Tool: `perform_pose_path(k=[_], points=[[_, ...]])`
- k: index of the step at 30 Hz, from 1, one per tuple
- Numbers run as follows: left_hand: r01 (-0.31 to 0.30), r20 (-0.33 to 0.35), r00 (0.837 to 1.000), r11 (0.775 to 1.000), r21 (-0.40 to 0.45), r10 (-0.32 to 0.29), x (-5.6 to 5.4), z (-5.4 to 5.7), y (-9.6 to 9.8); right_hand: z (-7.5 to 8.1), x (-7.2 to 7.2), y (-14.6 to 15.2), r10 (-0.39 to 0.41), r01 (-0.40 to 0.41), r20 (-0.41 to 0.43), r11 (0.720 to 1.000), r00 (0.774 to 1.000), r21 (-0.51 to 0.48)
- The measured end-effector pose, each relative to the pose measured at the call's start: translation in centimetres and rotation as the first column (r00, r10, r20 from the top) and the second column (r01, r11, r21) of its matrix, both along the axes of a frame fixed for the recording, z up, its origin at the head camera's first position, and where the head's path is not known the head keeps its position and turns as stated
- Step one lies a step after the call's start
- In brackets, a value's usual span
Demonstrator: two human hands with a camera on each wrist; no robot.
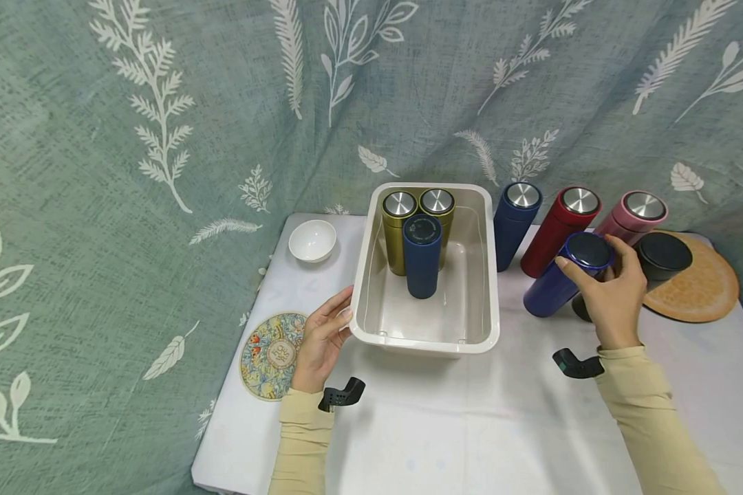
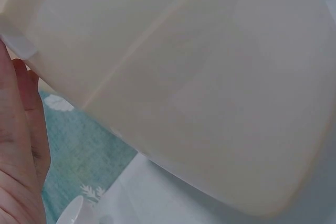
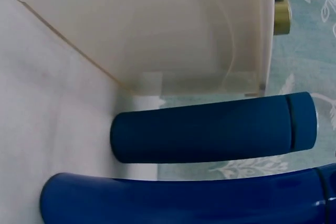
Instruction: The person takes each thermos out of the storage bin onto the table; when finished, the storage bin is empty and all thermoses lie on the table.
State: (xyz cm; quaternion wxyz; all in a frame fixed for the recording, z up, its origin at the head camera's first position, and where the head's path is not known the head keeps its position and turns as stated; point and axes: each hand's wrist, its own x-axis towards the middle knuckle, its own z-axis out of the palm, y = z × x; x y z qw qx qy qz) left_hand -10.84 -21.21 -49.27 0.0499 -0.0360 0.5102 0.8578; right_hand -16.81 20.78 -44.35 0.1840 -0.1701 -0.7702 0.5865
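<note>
Evidently, your right hand (image 1: 619, 295) is pinching the glossy blue bottle (image 1: 552, 290), likely stiff, slick and weighty, suitably near its lid (image 1: 588, 250), while your left hand (image 1: 320, 338), straight-fingered, is touching the bin (image 1: 427, 346).

Coloured deep blue on the held bottle (image 1: 552, 287), off-white on the tub (image 1: 430, 346), white-leaf-patterned on the grey-green cloth (image 1: 223, 137).

A grey-green cloth (image 1: 217, 137) printed with white leaves (image 1: 289, 58) hangs in loose folds across the far side and down the left. A white table (image 1: 421, 440) stands close to it, its near left corner showing. Soft light leaves a pale sheen on the table's near right part.
</note>
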Motion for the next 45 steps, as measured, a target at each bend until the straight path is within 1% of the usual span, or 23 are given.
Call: perform_pose_path(k=[3, 5, 7, 11, 15, 18, 21, 24, 27, 29, 35, 39, 45], points=[[-0.001, -0.006, 1.0, 1.0, -0.005, 0.001, 0.0, -0.1, 0.0, 0.5, 0.1, 0.0, -0.008, 0.008, -0.005, 0.999, 1.0, 0.032], [-0.001, -0.011, 1.0, 1.0, -0.007, 0.001, -0.1, -0.2, 0.0, 0.8, 0.1, -0.1, -0.011, 0.012, -0.031, 0.999, 0.999, 0.05], [0.0, -0.012, 1.0, 1.0, -0.003, 0.0, -0.1, -0.2, 0.0, 1.1, 0.2, -0.1, -0.01, 0.015, -0.069, 0.997, 0.998, 0.078], [0.002, -0.008, 1.0, 1.0, 0.003, -0.002, 0.0, -0.1, 0.0, 1.9, 0.3, -0.4, 0.02, -0.004, -0.152, 0.995, 0.988, 0.103], [0.005, -0.005, 1.0, 1.0, 0.002, -0.005, 0.0, -0.1, 0.0, 3.0, 0.4, -1.0, 0.049, -0.033, -0.222, 0.996, 0.974, 0.078], [0.007, -0.001, 1.0, 1.0, -0.001, -0.007, 0.0, 0.0, 0.0, 3.8, 0.5, -1.4, 0.072, -0.063, -0.252, 0.997, 0.965, 0.045], [0.006, 0.006, 1.0, 1.0, -0.001, -0.006, 0.0, 0.0, 0.0, 4.6, 0.7, -1.9, 0.118, -0.109, -0.236, 0.993, 0.964, 0.053], [0.004, 0.005, 1.0, 1.0, -0.007, -0.004, 0.0, 0.1, 0.0, 5.3, 0.9, -2.6, 0.192, -0.177, -0.169, 0.979, 0.967, 0.1], [0.003, -0.002, 1.0, 1.0, -0.017, -0.003, 0.1, 0.1, 0.0, 5.6, 1.1, -3.4, 0.266, -0.251, -0.109, 0.959, 0.958, 0.132], [0.005, -0.005, 1.0, 1.0, -0.02, -0.005, 0.1, 0.2, 0.0, 5.8, 1.1, -4.0, 0.301, -0.288, -0.092, 0.948, 0.949, 0.138], [0.006, 0.003, 1.0, 1.0, -0.012, -0.006, 0.1, 0.1, -0.1, 6.0, 0.6, -5.6, 0.371, -0.359, -0.092, 0.925, 0.924, 0.126], [0.005, 0.01, 1.0, 1.0, -0.008, -0.005, 0.1, 0.1, -0.2, 5.8, 0.2, -6.6, 0.41, -0.402, -0.096, 0.911, 0.907, 0.097], [0.002, 0.006, 1.0, 1.0, -0.014, -0.002, 0.1, 0.2, 0.0, 5.6, -0.5, -8.1, 0.438, -0.433, -0.123, 0.899, 0.89, 0.072]])
